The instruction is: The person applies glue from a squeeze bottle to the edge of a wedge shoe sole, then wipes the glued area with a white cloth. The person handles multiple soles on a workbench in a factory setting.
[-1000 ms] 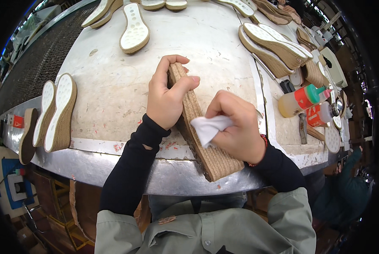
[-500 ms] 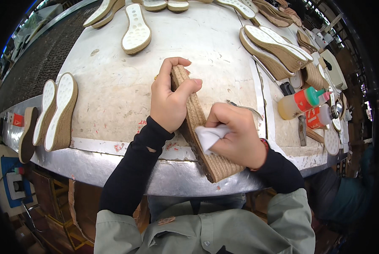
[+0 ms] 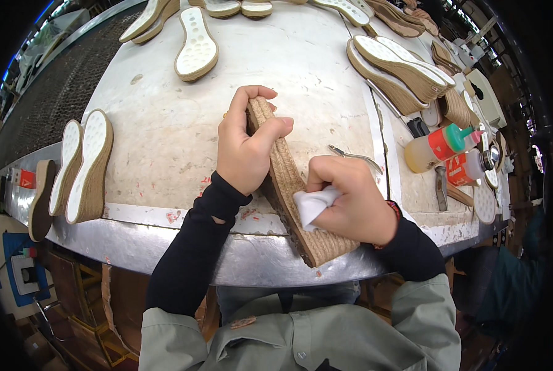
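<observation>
A person at a worktable (image 3: 165, 130) wipes the side of a jute-wrapped wedge sole (image 3: 289, 185) that stands on edge, its near end overhanging the table's metal rim. Nearest the sole's overhanging end, the right hand (image 3: 350, 201) is curled closed around a small white cloth (image 3: 313, 204), pressing it against the woven side. Just beyond, the left hand (image 3: 245, 145) clamps the sole's far half, thumb on one side and fingers hooked over the tip, wrist bent downward. The work looks to be cleaning the jute; the next stroke seems to call for a steady left hold. Right of the sole lie thin metal tweezers (image 3: 354, 154) and, farther off, squeeze bottles (image 3: 440, 145). Beyond the sole, more soles (image 3: 196, 46) lie flat
</observation>
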`<state>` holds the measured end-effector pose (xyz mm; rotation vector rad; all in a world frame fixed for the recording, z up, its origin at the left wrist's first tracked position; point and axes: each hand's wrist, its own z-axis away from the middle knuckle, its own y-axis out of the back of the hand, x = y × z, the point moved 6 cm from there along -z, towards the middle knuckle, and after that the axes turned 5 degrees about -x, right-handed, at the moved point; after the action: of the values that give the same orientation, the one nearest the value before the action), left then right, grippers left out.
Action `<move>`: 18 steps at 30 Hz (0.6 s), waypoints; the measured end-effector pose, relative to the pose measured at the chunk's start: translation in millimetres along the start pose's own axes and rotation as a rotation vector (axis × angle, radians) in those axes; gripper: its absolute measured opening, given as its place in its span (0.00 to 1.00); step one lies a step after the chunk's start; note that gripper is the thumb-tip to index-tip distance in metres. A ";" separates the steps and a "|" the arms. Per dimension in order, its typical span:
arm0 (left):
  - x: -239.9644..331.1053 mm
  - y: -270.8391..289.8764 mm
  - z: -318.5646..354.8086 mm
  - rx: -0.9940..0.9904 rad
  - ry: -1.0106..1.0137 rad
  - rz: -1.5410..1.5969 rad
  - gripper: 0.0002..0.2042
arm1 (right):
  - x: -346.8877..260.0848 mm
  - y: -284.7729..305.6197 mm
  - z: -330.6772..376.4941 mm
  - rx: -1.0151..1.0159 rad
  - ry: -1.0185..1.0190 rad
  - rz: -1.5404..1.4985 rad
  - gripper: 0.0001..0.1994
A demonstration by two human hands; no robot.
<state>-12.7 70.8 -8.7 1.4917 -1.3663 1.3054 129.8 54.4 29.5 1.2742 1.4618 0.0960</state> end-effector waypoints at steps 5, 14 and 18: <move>0.1 -4.7 0.6 -0.006 -0.010 -0.012 0.16 | -5.7 -2.7 -3.7 0.147 0.035 0.005 0.14; 1.1 -4.6 0.5 -0.013 -0.015 -0.027 0.16 | -3.7 -3.7 -1.9 0.046 -0.007 -0.029 0.14; 1.5 -1.4 0.6 -0.013 -0.008 -0.010 0.16 | 0.6 -2.2 0.4 -0.105 -0.035 -0.024 0.14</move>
<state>-11.3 70.1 -7.2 1.4942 -1.3689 1.2834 128.9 53.6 27.5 1.1674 1.4229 0.1325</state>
